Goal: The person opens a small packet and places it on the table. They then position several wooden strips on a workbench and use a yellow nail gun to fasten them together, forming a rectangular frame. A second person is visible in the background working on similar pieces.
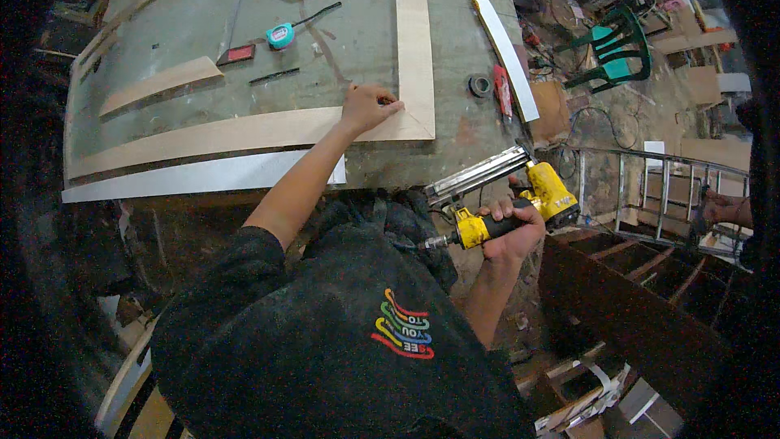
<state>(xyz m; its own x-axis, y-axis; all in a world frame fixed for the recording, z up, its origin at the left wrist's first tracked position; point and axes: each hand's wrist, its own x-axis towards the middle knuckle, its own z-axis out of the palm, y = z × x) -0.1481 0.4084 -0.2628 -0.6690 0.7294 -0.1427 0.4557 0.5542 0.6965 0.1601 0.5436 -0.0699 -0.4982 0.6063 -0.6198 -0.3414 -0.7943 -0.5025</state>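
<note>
My left hand (370, 108) rests on a pale wooden frame (244, 133), close to the corner where a long strip meets an upright strip (415, 41) at a slanted joint. Its fingers are curled together, fingertips by the inner edge of that corner; whatever they may pinch is hidden. In front of my body, off the table's near edge, my right hand (517, 232) is wrapped round the black grip of a yellow nail gun (555, 193). The gun's silver magazine (479, 173) points up and left, with an air fitting (439, 241) at the grip's lower end.
On the grey-green table (357, 57) lie a teal tape measure (280, 36), a try square (236, 54), a black pen (274, 76), a tape roll (479, 85), a red tool (502, 93) and a white strip (508, 57). Rightward are a green chair (613, 49), a metal ladder (665, 195) and another person's leg (727, 210).
</note>
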